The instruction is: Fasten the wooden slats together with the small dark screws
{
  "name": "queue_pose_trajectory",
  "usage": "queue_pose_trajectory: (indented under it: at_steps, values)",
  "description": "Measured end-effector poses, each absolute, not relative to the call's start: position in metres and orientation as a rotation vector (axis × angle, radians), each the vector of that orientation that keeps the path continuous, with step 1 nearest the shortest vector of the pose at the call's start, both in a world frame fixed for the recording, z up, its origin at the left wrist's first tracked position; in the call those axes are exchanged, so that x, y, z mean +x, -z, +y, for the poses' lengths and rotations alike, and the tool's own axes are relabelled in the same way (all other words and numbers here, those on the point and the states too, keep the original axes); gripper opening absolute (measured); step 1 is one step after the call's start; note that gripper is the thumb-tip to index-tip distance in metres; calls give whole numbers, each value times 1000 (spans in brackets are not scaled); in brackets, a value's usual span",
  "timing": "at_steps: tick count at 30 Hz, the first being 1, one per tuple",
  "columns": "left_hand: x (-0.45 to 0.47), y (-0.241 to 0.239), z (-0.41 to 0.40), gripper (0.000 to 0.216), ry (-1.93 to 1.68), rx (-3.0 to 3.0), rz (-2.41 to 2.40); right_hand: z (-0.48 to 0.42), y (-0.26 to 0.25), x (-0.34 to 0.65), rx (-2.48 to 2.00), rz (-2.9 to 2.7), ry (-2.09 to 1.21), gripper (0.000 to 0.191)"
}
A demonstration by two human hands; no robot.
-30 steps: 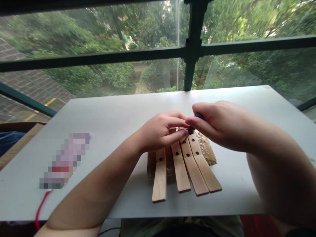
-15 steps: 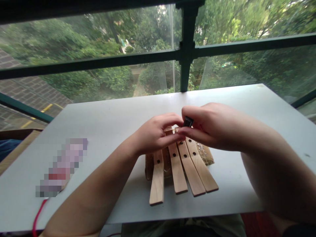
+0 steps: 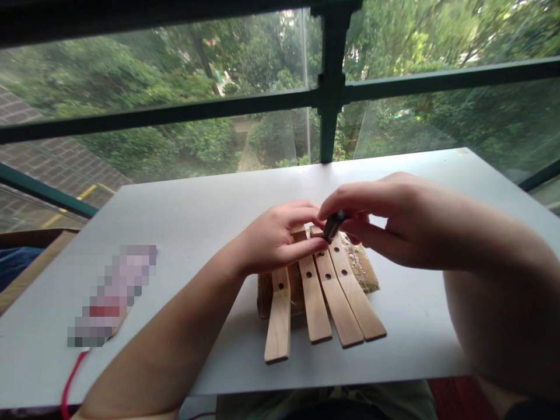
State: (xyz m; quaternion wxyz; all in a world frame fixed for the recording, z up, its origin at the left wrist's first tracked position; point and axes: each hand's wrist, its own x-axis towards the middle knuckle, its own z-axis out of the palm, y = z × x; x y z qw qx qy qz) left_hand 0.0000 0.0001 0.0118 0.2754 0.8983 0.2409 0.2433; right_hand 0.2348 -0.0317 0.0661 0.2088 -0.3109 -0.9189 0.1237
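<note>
Several light wooden slats [image 3: 326, 297] with drilled holes fan out on a white table [image 3: 196, 216], joined near their far ends. My left hand [image 3: 273, 239] is closed over those far ends, fingers pinching the slats together. My right hand [image 3: 385, 219] pinches a small black screwdriver handle [image 3: 333, 224], its tip pointing down at the joint of the slats. A clear plastic bag of small parts [image 3: 361, 265] lies under the slats on the right side.
A blurred pinkish object [image 3: 114, 294] with a red cord [image 3: 70, 382] lies at the table's left front. A brown cardboard box [image 3: 26, 256] stands off the left edge. Large windows with green frames [image 3: 326, 87] rise behind the table.
My right hand has turned at the joint, its fingers shifting around the black handle. My left hand and the slats have stayed put.
</note>
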Motion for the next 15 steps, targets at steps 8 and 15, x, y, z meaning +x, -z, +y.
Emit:
queue_pose_trajectory:
  at_steps: [8, 15]
  values:
    - [-1, -13, 0, 18, -634, 2403, 614, -34, -66, 228, -1007, -2519, -341, 8]
    - [-1, -12, 0, 15, -668, 2419, 568, -32, -61, 215, -1117, -2472, -289, 29]
